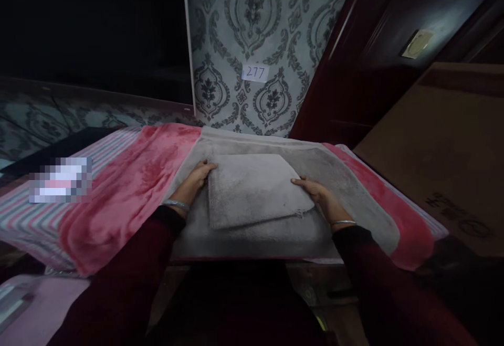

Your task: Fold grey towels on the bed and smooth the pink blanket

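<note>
Folded grey cloth (255,191) between two hands, hemmed in by box and screen

The left hand (201,174) pinches the cloth's left edge near its far corner; the right hand (315,188) pinches the right edge, just beyond a tuft of loose threads. The cloth sits over the middle of a grey mat (244,246) – whether it rests fully there, I cannot tell. Red plush fabric (129,183) shows on both sides of the mat, with a striped cover (19,209) beneath. On the left, an item (61,180) on the stripes is pixelated beyond recognition, and a dark screen (94,31) looms behind. A large cardboard box (444,141) crowds the right end – dark red panelling (342,78) stands behind it. A paper label (255,73) reading "277" is on the patterned wall (252,15).
</note>
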`<state>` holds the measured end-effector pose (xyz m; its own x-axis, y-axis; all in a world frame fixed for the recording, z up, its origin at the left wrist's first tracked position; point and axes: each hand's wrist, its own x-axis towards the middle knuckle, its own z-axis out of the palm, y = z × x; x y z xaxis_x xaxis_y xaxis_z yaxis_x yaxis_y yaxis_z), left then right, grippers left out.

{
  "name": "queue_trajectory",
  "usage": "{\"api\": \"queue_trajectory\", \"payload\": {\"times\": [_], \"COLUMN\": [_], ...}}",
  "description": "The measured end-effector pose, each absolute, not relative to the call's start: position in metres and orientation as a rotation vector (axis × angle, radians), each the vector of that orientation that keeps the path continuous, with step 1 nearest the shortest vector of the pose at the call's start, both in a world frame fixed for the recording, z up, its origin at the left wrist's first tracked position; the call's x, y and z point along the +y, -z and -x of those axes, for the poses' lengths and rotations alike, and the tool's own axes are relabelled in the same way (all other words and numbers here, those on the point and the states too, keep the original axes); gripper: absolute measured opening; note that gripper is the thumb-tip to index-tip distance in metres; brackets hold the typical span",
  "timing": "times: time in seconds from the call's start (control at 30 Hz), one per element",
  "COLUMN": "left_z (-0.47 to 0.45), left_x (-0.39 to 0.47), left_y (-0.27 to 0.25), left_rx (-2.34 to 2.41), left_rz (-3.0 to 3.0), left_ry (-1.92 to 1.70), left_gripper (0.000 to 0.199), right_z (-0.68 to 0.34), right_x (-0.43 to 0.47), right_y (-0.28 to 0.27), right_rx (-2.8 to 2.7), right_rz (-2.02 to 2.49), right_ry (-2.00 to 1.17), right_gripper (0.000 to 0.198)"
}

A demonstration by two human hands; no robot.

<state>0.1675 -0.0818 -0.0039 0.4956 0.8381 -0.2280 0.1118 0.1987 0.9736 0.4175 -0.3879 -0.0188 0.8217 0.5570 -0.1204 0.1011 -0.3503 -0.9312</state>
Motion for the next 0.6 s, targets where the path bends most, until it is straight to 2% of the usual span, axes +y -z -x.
{"api": "queue_trajectory", "payload": {"times": [0.1,0.2,0.27,0.37,0.47,0.53,0.6], "left_z": [-0.17,-0.167,-0.161,-0.148,-0.136,-0.129,-0.124], "left_x": [-0.084,-0.09,-0.097,-0.117,-0.147,-0.169,-0.185], "left_y": [-0.003,-0.015,-0.027,-0.041,-0.037,-0.023,-0.005], "left_rx": [0.9,0.808,0.725,0.6,0.577,0.61,0.674], "left_rz": [-1.297,-1.272,-1.252,-1.195,-1.037,-0.926,-0.833], "left_ry": [-0.732,-0.85,-0.893,-0.848,-0.731,-0.666,-0.625], "left_gripper": [0.051,0.065,0.067,0.047,0.025,0.021,0.025], "right_z": [-0.418,-0.425,-0.438,-0.465,-0.487,-0.49,-0.481], "right_x": [-0.374,-0.363,-0.353,-0.33,-0.303,-0.29,-0.288], "right_y": [-0.002,-0.031,-0.055,-0.097,-0.124,-0.121,-0.098], "right_rx": [-0.439,-0.59,-0.712,-0.864,-0.936,-0.861,-0.77], "right_rz": [1.871,1.89,1.895,1.909,1.962,1.955,1.914], "right_ry": [-0.618,-0.578,-0.521,-0.352,0.059,0.243,0.227], "right_gripper": [0.029,0.026,0.024,0.03,0.041,0.044,0.04]}}
